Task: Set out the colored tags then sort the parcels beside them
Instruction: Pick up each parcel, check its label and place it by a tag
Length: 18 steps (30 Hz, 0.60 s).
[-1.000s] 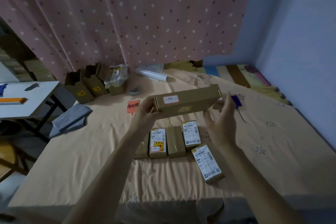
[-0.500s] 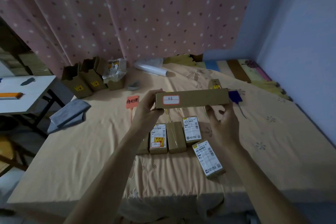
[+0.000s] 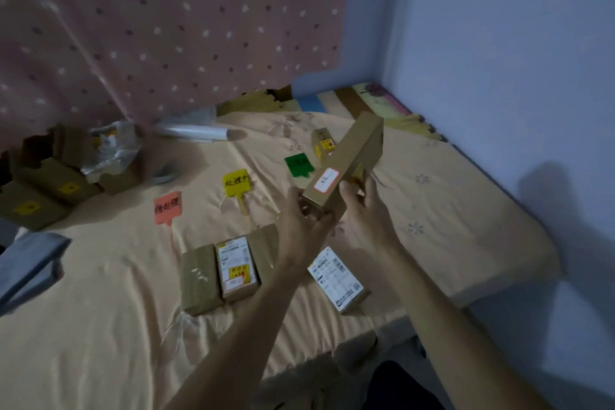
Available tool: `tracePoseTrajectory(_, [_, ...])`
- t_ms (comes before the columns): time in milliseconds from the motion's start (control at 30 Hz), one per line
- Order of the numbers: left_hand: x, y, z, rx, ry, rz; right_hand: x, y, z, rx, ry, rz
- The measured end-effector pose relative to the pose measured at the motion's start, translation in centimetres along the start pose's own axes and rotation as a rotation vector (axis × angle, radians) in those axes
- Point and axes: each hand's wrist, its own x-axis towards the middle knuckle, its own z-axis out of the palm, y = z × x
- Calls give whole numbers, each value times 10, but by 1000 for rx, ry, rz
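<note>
I hold a long brown parcel (image 3: 351, 161) with a small white label above the bed. It is tilted, its far end up to the right. My left hand (image 3: 304, 226) grips its near end and my right hand (image 3: 364, 210) holds its side. On the sheet stand three tags: red (image 3: 167, 209), yellow (image 3: 236, 184) and green (image 3: 298, 165). A small box (image 3: 323, 142) with a yellow sticker sits behind the green tag. Near me lie a plain brown parcel (image 3: 199, 278), a parcel with a yellow sticker (image 3: 236, 271) and a white-labelled parcel (image 3: 336, 278).
Open cardboard boxes (image 3: 43, 196) and a plastic bag (image 3: 111, 150) sit at the far left by the dotted curtain (image 3: 166, 27). A clear roll (image 3: 194, 133) lies at the back. A grey pouch (image 3: 26, 263) lies at the left edge. The blue wall (image 3: 499, 76) bounds the right.
The long parcel was level across both hands; now it is turned, far end pointing up right. My view has swung right, and the yellow and green tags show.
</note>
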Motion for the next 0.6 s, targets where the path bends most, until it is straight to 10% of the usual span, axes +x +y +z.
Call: tracePoseTrajectory(600, [215, -1, 292, 263, -70, -143, 301, 108, -143, -157, -136, 156])
